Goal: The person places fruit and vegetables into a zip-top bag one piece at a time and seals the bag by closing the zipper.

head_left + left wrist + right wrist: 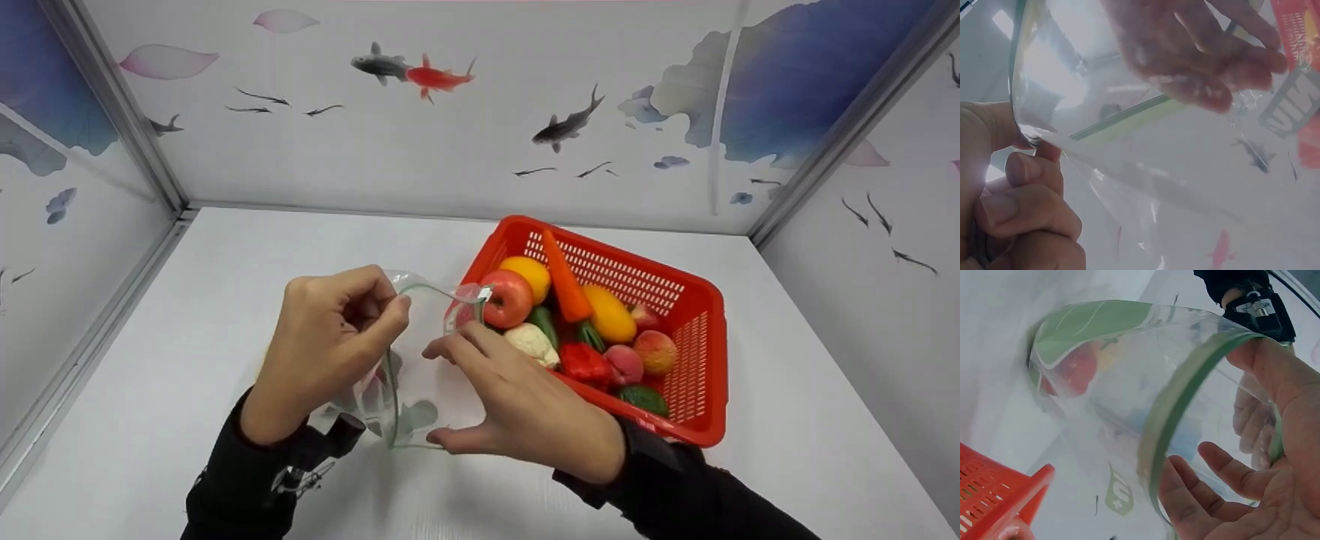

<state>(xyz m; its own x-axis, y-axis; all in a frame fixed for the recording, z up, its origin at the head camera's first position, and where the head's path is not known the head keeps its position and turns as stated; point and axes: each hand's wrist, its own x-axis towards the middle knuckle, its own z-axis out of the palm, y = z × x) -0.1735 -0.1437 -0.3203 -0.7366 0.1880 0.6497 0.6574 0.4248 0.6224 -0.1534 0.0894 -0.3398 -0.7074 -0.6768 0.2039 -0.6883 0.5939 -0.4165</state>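
- Table (810,420): white, cut off along the bottom of the head view; 2 black sleeves hide part of its near side.
- Red basket (718,360): on the table, right of the bag, its long axis slanting from far left to near right; the right hand and forearm cover part of its near wall.
- Clear bag (1117,388): between the 2 hands, left of the basket, green-edged mouth spread and facing the right hand; its long axis runs leftward to the closed end, which the left hand and wrist hide in the head view. Red and yellow shapes show near that end; printed or inside, I cannot tell. Glare blurs its film.
- Right hand (517,397): grip wide, thumb and fingers well apart against the mouth's edge, pinching nothing.
- Left hand (326,337): grip closed, thumb and curled fingers pinching the bag's edge.
- Carrot (564,277): in the basket, its lower tip over other produce.
- Cauliflower (531,343): in the basket, partly hidden by the right hand.
- White tab (485,294): at the bag's edge, before the apple (510,301), too small to make out.
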